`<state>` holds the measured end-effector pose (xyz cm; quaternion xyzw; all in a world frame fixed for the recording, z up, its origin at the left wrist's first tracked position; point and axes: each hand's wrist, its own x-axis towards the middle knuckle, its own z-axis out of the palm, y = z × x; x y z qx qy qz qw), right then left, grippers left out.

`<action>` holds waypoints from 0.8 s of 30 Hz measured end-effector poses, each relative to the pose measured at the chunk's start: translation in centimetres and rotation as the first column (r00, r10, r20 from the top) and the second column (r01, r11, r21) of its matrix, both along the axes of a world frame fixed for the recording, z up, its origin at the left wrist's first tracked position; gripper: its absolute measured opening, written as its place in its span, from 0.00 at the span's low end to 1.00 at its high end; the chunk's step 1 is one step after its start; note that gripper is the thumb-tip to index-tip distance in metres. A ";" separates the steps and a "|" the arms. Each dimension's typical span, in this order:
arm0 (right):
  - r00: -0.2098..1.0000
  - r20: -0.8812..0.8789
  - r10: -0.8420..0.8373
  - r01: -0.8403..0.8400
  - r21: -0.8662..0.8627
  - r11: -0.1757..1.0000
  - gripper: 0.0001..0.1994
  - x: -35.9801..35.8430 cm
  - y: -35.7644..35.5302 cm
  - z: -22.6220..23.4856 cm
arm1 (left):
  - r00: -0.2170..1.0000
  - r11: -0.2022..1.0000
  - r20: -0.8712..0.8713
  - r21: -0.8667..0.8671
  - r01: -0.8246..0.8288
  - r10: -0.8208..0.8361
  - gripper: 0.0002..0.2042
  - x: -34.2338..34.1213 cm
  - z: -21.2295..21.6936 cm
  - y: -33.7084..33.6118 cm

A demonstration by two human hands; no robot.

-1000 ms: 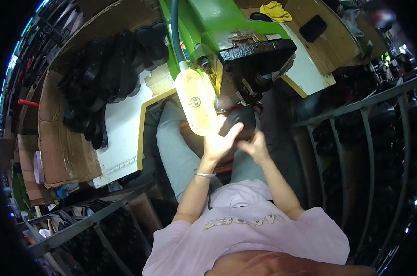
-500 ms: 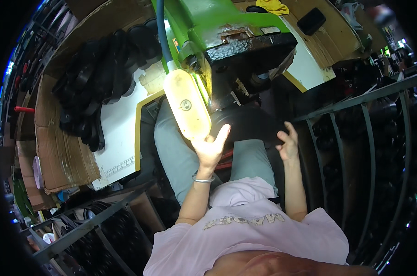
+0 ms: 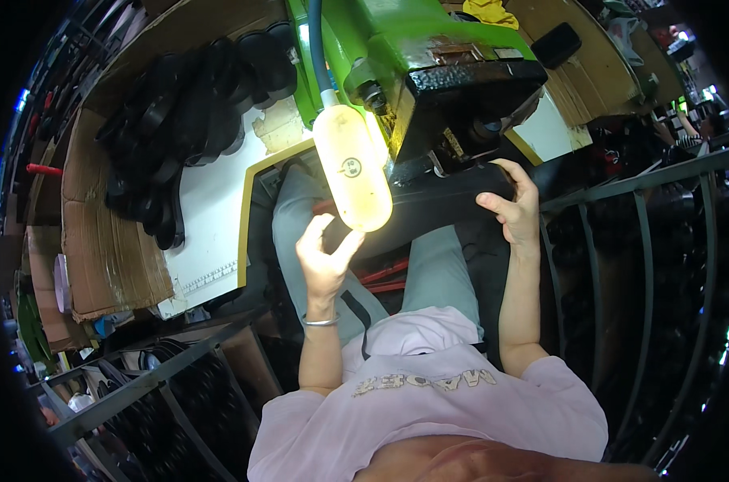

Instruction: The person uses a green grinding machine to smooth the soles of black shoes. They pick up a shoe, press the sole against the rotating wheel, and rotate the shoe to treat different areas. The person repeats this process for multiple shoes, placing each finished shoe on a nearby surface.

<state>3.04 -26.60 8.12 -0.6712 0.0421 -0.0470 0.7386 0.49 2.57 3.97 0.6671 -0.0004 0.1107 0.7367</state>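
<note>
A wide black flat piece (image 3: 441, 205), smooth like leather or rubber, stretches across my lap below the machine head. My right hand (image 3: 516, 210) grips its right end, thumb on the near face and fingers over the far edge. At the left end my left hand (image 3: 326, 261) is closed on it with curled fingers and thumb; the lamp partly hides that end. The glowing oval yellow lamp (image 3: 352, 173) hangs on a blue-grey cable just beyond my left hand. Above the piece stands a green machine (image 3: 429, 36) with a black head (image 3: 469, 96).
Looped black straps (image 3: 155, 136) fill a cardboard box (image 3: 111, 233) at the left, beside a white board with a yellow edge (image 3: 212, 217). Metal rails (image 3: 646, 177) stand at the right and lower left (image 3: 139, 394). A yellow cloth (image 3: 491, 12) lies behind the machine.
My left hand has moved left and my right hand up toward the machine, closing on the black piece. The machine and lamp appear shifted right in the view.
</note>
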 end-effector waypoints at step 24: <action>0.966 0.256 0.030 -0.032 0.004 0.999 0.34 -1.1 -5.3 -2.2 | 0.990 0.895 -0.132 -0.435 -0.103 0.050 0.10 1.4 -1.1 -3.2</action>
